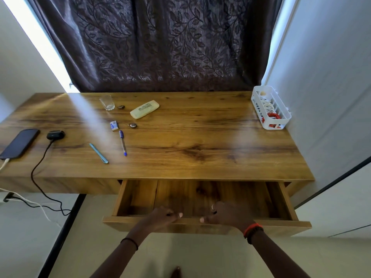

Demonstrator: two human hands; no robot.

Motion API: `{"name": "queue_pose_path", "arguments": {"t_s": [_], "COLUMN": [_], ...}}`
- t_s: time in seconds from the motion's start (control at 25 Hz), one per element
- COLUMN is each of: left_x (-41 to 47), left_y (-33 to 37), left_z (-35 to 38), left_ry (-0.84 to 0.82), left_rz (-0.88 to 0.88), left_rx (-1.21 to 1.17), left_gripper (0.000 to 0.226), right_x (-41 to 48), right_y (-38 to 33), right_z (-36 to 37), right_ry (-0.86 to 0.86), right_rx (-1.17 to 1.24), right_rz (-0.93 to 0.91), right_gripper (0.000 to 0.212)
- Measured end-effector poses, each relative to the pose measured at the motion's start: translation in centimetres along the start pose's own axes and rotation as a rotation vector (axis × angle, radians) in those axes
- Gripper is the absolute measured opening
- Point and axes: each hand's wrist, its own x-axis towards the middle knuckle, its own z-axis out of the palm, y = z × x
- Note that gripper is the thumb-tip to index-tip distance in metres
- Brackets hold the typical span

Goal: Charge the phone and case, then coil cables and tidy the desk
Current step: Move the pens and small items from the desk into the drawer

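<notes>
Both our hands sit on the top edge of the open drawer (281,227), which is pulled out toward us below the worktop (200,137). The left hand (160,216) and the right hand (224,214) are close together near the middle of the drawer front. Their fingers (170,212) are curled over that edge and grip it, with the thumbs pointing at each other and nothing else held.

The phone (19,143) lies at the far left of the worktop with a white cable (4,163) plugged into its near end. The case (55,135) is just beside it, with a black cable (35,173) running off the front edge. Coiled cables (267,106) already sit in the white basket (269,125) at the far right corner.

What we judge is left is the loose clutter, and its bearing from our hands is what matters. The teal pen (98,153) and the blue pen (122,143) lie beyond the drawer, ahead of us and off to the left, so our left hand is the nearer one. The blue pen's long axis runs almost straight away from us. The teal pen slants from far-left to near-right, its near tip pointing roughly toward the drawer's left corner. Reaching either probably means letting go of the drawer front and going forward and left over the open drawer.
</notes>
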Motion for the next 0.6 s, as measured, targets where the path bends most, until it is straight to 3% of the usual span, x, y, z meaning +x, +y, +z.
{"name": "queue_pose_path", "arguments": {"t_s": [0.12,0.24,0.48,0.6], "left_x": [-1.1,-1.9,-2.8,-3.1], "left_y": [-0.8,-0.7,-0.9,-0.9], "left_z": [0.5,0.7,0.9,1.0], "left_ry": [-0.030,-0.098,-0.225,-0.328], "left_rz": [0.024,0.012,0.021,0.014], "left_rx": [-0.020,-0.039,-0.042,0.005], "left_gripper": [0.039,0.057,0.052,0.053], "right_x": [-0.4,-0.4,-1.9,-1.2], "right_y": [-0.1,-0.3,-1.0,-0.2], "right_z": [0.6,0.9,0.9,2.1], "right_ry": [-0.043,-0.106,-0.194,-0.249], "right_rx": [-0.004,-0.001,-0.030,-0.033], "right_rz": [0.001,0.033,0.097,0.060], "right_gripper": [0.046,0.045,0.049,0.110]}}
